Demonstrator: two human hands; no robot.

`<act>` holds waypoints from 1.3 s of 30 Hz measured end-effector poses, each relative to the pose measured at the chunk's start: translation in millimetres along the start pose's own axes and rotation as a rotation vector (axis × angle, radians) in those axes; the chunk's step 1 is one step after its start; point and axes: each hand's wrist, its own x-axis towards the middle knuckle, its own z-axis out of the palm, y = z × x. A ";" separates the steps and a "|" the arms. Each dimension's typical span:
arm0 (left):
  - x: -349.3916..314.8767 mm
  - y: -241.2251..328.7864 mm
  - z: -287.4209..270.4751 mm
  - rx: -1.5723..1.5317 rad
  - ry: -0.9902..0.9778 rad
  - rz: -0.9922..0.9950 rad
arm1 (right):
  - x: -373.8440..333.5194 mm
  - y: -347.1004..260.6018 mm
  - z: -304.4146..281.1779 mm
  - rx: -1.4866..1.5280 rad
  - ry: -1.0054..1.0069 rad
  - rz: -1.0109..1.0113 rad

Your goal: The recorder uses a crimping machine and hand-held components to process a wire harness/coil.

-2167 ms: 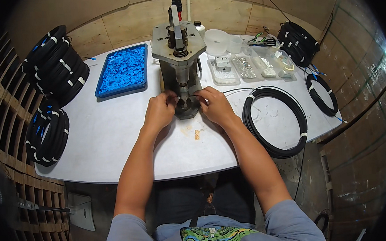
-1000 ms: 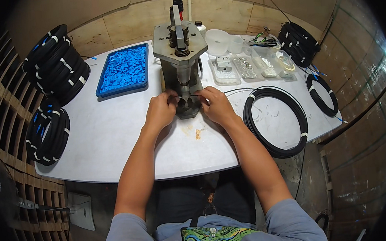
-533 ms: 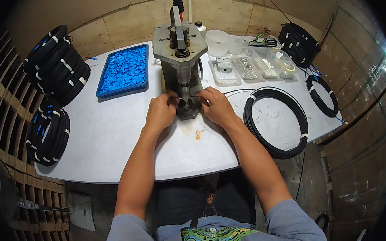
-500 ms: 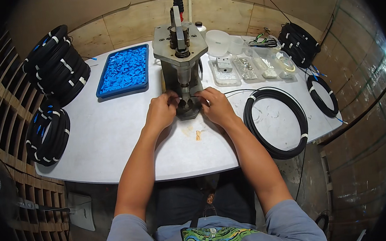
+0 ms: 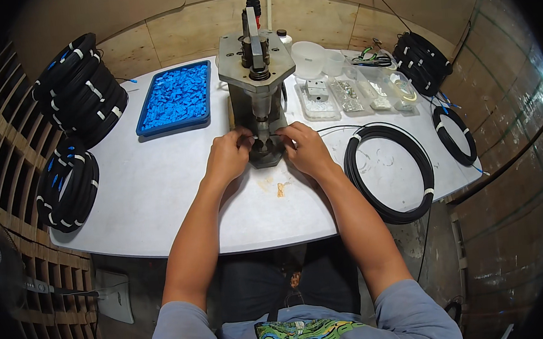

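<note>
A metal bench press [image 5: 256, 63] stands upright in the middle of the white table, its ram lowered close to the small base. My left hand [image 5: 227, 153] is closed in a pinch at the left side of the ram; what its fingertips hold is too small to make out. On the other side my right hand [image 5: 306, 148] pinches a thin black cable [image 5: 338, 127] at the press. That cable leads from behind the hand to a large black cable coil [image 5: 427, 165] tied with white bands, lying at the right.
A blue tray [image 5: 144, 129] full of small blue parts [image 5: 175, 95] lies left of the press. Stacked black coils [image 5: 84, 101] and a further bundle [image 5: 68, 190] occupy the left edge. Clear plastic boxes [image 5: 351, 98] with small parts, a white tub [image 5: 308, 60] and more coils [image 5: 425, 64] stand right.
The whole view has shifted very slightly. Both hands keep the same place at the press.
</note>
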 end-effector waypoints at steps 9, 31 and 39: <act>-0.8 0.3 -0.2 -0.024 0.002 0.005 | 0.7 -2.4 -2.3 -0.002 -0.003 -0.005; 0.8 -2.8 1.6 -0.007 0.005 0.008 | -0.7 1.1 -2.3 -0.017 -0.012 0.000; 0.3 1.1 0.3 -0.018 -0.009 0.005 | -1.7 0.8 -2.5 -0.026 -0.018 0.001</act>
